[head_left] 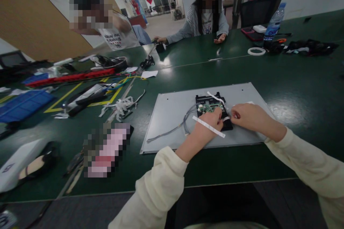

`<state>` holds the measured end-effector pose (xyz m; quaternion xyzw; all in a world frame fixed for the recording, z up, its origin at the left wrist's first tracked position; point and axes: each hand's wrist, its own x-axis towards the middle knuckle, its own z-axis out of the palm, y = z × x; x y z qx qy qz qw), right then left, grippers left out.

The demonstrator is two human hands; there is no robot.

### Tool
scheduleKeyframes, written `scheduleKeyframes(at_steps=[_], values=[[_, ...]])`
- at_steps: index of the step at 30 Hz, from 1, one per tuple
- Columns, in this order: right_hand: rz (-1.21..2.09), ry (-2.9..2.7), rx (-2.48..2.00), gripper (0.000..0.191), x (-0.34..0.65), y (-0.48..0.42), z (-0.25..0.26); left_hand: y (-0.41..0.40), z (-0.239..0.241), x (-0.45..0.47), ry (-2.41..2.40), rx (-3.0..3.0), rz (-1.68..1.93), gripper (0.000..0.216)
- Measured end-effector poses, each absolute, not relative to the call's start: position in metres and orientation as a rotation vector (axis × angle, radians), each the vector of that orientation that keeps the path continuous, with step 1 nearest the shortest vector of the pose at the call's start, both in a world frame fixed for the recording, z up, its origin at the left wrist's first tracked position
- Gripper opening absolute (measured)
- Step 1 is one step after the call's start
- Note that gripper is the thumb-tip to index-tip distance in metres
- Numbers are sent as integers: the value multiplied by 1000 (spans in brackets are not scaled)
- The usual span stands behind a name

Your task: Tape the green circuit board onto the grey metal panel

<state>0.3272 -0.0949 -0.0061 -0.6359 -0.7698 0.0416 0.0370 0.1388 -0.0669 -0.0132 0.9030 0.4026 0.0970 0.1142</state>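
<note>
Head view. Grey panel (172,114) lies flat on green table (295,93), directly ahead of the person. Black module (215,109) with a green circuit board sits on the panel, right of its middle.

Left hand (211,121): over the module's near edge, fingers curled in tight. Long white strip (208,126) slants across the heel of this hand; cannot tell whether the fingers grip it.

Right hand (248,116): on the panel just right of the module, fingertips pinched narrow on a short white tape end (227,118) at the module's near right corner. Both hands nearly touch there.

Grey cable (182,123) loops off the module's left side and trails along the panel toward its near left corner.

Left of the panel: heap of white tape scraps (120,105); farther left, a red bar (72,77) and a blue tray (24,103).

Beyond the panel: a co-worker's hand (220,38) rests on the table. Far right of it, a tape roll (256,51) and a water bottle (274,25).
</note>
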Motion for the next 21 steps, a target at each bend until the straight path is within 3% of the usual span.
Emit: scheduleKeyframes(at_steps=[5,21], values=[[-56,-2356,-2073,22,329,-99,-4,-68,-4,137,1300,2771,147,23],[-111,-2345,-1969,18,325,-98,-9,-70,-4,147,1290,2889,121,24]])
